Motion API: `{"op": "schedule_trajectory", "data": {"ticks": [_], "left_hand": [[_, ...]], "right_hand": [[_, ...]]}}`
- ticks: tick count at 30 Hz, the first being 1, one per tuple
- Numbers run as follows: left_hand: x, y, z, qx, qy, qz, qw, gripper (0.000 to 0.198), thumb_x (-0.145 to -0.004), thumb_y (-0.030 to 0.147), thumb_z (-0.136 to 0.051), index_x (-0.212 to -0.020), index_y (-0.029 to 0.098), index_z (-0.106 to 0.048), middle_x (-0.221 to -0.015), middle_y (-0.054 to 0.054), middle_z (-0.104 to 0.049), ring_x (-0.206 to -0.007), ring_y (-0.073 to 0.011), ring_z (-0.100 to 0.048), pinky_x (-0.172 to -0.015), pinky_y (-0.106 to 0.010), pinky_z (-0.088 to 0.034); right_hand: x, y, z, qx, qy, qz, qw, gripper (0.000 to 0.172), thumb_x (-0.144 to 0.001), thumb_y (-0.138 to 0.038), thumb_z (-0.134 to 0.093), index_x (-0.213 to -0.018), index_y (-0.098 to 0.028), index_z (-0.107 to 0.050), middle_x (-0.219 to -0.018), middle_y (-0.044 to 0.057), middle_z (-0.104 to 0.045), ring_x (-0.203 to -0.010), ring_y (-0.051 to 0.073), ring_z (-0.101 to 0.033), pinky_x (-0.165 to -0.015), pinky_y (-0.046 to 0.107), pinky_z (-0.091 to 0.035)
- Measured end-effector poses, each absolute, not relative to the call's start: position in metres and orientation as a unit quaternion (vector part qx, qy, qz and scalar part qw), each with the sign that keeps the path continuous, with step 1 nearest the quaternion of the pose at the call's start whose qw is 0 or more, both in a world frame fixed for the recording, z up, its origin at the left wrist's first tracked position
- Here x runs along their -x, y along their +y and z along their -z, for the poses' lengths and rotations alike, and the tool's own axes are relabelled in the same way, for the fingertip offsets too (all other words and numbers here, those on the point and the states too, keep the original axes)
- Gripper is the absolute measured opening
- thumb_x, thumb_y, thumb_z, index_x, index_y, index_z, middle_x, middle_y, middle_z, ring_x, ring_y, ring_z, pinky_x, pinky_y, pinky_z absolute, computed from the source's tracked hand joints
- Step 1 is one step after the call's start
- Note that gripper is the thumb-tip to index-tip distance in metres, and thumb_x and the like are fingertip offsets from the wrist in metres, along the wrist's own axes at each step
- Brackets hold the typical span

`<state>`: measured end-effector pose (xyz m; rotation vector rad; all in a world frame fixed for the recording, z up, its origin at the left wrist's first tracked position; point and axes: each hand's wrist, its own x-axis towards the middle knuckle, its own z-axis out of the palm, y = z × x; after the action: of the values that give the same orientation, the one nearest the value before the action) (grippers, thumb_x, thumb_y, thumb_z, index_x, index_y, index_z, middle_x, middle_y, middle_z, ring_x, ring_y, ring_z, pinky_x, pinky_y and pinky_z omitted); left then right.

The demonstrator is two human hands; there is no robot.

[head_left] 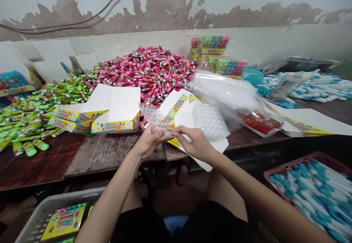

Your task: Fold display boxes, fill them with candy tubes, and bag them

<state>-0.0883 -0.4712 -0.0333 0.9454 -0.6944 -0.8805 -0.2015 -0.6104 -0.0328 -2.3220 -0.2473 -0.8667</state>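
In the head view, my left hand (150,139) is closed on a clear plastic blister tray (154,117) with rows of round bumps, above the table's front edge. My right hand (192,142) pinches with thumb and forefinger at the near right edge of this tray, its fingertips close to my left fingers. Behind the right hand lies more clear bumpy plastic (210,122), resting on white and yellow printed cards (178,107). To the left stands a folded white display box (115,107) with a yellow printed front.
Heaps of pink candy tubes (154,70) and green candy tubes (55,96) cover the back and left. Clear plastic bags (225,89) lie right of centre. A red crate (310,184) of blue-and-white tubes stands low right; a grey basket (46,206) holds packed boxes low left.
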Motion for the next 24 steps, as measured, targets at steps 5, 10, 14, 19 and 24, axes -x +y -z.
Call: {"op": "schedule_trajectory", "data": {"ticks": [5,10,14,19,24], "left_hand": [[0.0899,-0.4753,0.0365,-0.431,-0.328,0.416,0.73,0.067,-0.063,0.042,-0.08,-0.12,0.016,-0.057,-0.115,-0.013,-0.065,-0.115,-0.0323,-0.056,-0.103,-0.053,-0.04],[0.0887,-0.4797,0.0377,-0.427,-0.335,0.418,0.729,0.07,-0.063,0.042,-0.08,-0.123,0.017,-0.054,-0.12,-0.014,-0.062,-0.117,-0.0327,-0.054,-0.103,-0.053,-0.039],[0.0886,-0.4798,0.0366,-0.435,-0.325,0.419,0.728,0.07,-0.064,0.037,-0.08,-0.124,0.016,-0.051,-0.121,-0.014,-0.061,-0.118,-0.0326,-0.054,-0.105,-0.054,-0.038],[0.0924,-0.4796,0.0323,-0.432,-0.321,0.401,0.741,0.069,-0.063,0.035,-0.081,-0.122,0.016,-0.052,-0.119,-0.012,-0.062,-0.117,-0.0303,-0.054,-0.105,-0.05,-0.039],[0.0937,-0.4796,0.0341,-0.443,-0.31,0.388,0.747,0.057,-0.064,0.033,-0.081,-0.112,0.014,-0.059,-0.113,-0.012,-0.066,-0.112,-0.0289,-0.058,-0.104,-0.048,-0.04]], "right_hand": [[0.2065,-0.6136,0.0371,0.885,-0.075,0.327,0.323,0.017,-0.092,-0.021,-0.043,-0.098,-0.022,-0.06,-0.099,0.003,-0.072,-0.089,0.016,-0.069,-0.076,0.025,-0.053],[0.2068,-0.6131,0.0404,0.885,-0.051,0.344,0.311,0.015,-0.093,-0.022,-0.043,-0.099,-0.022,-0.057,-0.1,0.003,-0.071,-0.088,0.016,-0.069,-0.07,0.024,-0.054],[0.206,-0.6119,0.0415,0.883,-0.045,0.331,0.33,0.017,-0.094,-0.023,-0.04,-0.098,-0.022,-0.056,-0.105,0.004,-0.07,-0.093,0.017,-0.068,-0.072,0.025,-0.054],[0.2044,-0.6104,0.0392,0.871,-0.042,0.317,0.373,0.017,-0.094,-0.023,-0.04,-0.095,-0.022,-0.057,-0.105,0.004,-0.07,-0.094,0.017,-0.067,-0.081,0.028,-0.053],[0.2037,-0.6079,0.0377,0.862,-0.007,0.298,0.411,0.019,-0.093,-0.029,-0.042,-0.091,-0.021,-0.058,-0.105,0.006,-0.07,-0.086,0.018,-0.068,-0.068,0.027,-0.054]]}}
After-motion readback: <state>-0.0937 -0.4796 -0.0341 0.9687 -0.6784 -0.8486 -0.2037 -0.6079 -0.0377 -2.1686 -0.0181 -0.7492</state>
